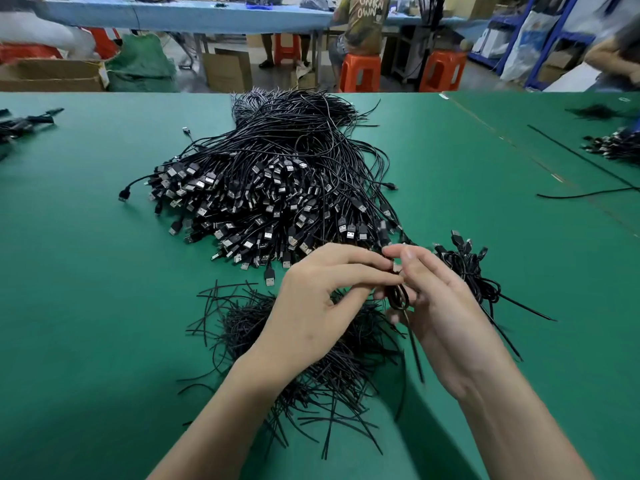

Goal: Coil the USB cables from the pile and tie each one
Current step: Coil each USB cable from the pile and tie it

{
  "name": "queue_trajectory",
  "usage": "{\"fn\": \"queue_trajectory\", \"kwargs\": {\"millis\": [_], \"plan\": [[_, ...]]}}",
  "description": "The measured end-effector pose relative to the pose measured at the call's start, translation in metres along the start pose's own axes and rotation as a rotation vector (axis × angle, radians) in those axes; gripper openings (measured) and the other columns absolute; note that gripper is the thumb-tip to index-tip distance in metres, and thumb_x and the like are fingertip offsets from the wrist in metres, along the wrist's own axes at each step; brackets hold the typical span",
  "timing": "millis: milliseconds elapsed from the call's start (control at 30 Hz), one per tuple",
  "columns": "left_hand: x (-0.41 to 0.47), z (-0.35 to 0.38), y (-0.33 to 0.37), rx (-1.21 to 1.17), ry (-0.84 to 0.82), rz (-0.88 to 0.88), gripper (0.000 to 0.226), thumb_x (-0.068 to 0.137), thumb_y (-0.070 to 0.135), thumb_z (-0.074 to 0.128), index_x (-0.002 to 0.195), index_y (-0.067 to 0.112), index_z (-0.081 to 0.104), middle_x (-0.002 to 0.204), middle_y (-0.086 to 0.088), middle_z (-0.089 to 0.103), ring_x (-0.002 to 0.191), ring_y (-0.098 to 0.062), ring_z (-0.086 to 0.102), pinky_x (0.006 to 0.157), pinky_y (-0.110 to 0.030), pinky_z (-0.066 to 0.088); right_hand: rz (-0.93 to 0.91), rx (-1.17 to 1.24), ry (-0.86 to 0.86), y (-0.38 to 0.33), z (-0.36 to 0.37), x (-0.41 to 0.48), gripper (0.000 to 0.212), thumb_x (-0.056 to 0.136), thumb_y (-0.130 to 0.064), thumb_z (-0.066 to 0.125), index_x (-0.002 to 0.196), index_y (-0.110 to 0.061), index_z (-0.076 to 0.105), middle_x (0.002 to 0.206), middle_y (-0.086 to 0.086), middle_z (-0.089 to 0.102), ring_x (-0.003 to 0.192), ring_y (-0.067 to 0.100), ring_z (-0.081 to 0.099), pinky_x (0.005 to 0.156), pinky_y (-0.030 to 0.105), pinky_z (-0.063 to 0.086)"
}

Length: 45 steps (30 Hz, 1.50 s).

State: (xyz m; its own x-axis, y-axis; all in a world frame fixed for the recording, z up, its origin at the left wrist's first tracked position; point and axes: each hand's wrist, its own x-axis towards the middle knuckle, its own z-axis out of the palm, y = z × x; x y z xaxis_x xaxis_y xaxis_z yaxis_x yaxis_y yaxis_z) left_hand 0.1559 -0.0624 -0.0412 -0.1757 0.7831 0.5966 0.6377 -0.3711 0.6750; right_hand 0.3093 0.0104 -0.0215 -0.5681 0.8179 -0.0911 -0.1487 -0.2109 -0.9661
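Both hands meet just above the near edge of the green tabletop (86, 306). The left hand (322, 299) reaches across with its fingers fairly straight, thumb and forefinger pinching the top of a small coiled cable (398, 301). The right hand (440, 306) has its fingers curled around the same coil from the other side, thumb raised beside the left fingertips. A thin black strand hangs down from the coil toward the person; whether it is a tie or the cable's own tail I cannot tell.

Just beyond the hands lies the big pile of USB cables (277, 188), black, with the metal plugs fanned toward the person and the leads trailing away to the far edge. Under the left wrist is a loose heap of short black ties (304, 355). To the right of the right hand, touching the pile's edge, sits a small cluster of coiled cables (467, 271).

More black cables lie at the far left (24, 124) and far right (613, 143) of the tabletop. Behind, a seated person's T-shirt (369, 19) reads "UNKN OWN" in pale letters; no other writing is legible. Orange stools (360, 72) and cardboard boxes (228, 69) stand near a blue table (194, 15).
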Motion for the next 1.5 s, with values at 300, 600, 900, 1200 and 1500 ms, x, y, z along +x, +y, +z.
{"fn": "queue_trajectory", "kwargs": {"millis": [300, 600, 900, 1200, 1500], "plan": [[0.063, -0.016, -0.054, 0.086, 0.169, -0.452, 0.019, 0.100, 0.015, 0.064, 0.113, 0.024, 0.075, 0.083, 0.015, 0.068, 0.058, 0.003, 0.054, 0.053, -0.016, 0.050, -0.235, -1.327, 0.291, 0.005, -0.031, 0.056, 0.034, 0.102, -0.019, 0.058, 0.136, -0.018, 0.054, 0.123, 0.004, 0.057, 0.099, 0.020, 0.057, 0.089, 0.036, 0.046], [0.115, -0.019, -0.117, 0.770, -0.054, -0.533, 0.027, 0.100, 0.041, 0.066, 0.119, 0.024, 0.073, 0.120, -0.002, 0.067, 0.109, -0.028, 0.065, 0.090, -0.041, 0.055, 0.052, -1.724, 0.242, 0.010, -0.048, 0.071, 0.033, 0.101, -0.041, 0.056, 0.112, -0.011, 0.060, 0.117, 0.011, 0.053, 0.110, 0.032, 0.054, 0.078, 0.038, 0.042], [0.137, -0.025, -0.125, 0.928, -0.152, -0.588, 0.019, 0.094, 0.034, 0.076, 0.100, 0.016, 0.078, 0.108, -0.012, 0.073, 0.104, -0.036, 0.068, 0.076, -0.037, 0.047, 0.007, -1.780, 0.266, 0.002, -0.054, 0.059, 0.042, 0.101, -0.045, 0.054, 0.127, -0.013, 0.061, 0.145, 0.012, 0.041, 0.134, 0.031, 0.040, 0.104, 0.043, 0.040], [0.105, -0.055, -0.110, 0.174, -0.004, -0.829, 0.010, 0.095, 0.031, 0.075, 0.094, 0.021, 0.078, 0.069, 0.006, 0.075, 0.065, 0.000, 0.059, 0.080, -0.029, 0.051, -0.351, -1.243, 0.176, 0.009, -0.016, 0.058, 0.019, 0.099, -0.038, 0.061, 0.108, -0.023, 0.069, 0.111, -0.009, 0.050, 0.109, 0.009, 0.050, 0.091, 0.027, 0.038], [0.029, -0.056, -0.007, -0.014, -0.416, -0.550, 0.003, 0.093, 0.017, 0.076, 0.090, 0.018, 0.077, 0.068, 0.005, 0.074, 0.058, -0.002, 0.067, 0.058, -0.011, 0.048, 0.381, 0.234, -0.075, 0.013, 0.042, 0.054, 0.067, 0.105, -0.057, 0.032, 0.112, -0.003, 0.070, 0.090, 0.007, 0.075, 0.075, 0.016, 0.070, 0.069, 0.028, 0.058]]}}
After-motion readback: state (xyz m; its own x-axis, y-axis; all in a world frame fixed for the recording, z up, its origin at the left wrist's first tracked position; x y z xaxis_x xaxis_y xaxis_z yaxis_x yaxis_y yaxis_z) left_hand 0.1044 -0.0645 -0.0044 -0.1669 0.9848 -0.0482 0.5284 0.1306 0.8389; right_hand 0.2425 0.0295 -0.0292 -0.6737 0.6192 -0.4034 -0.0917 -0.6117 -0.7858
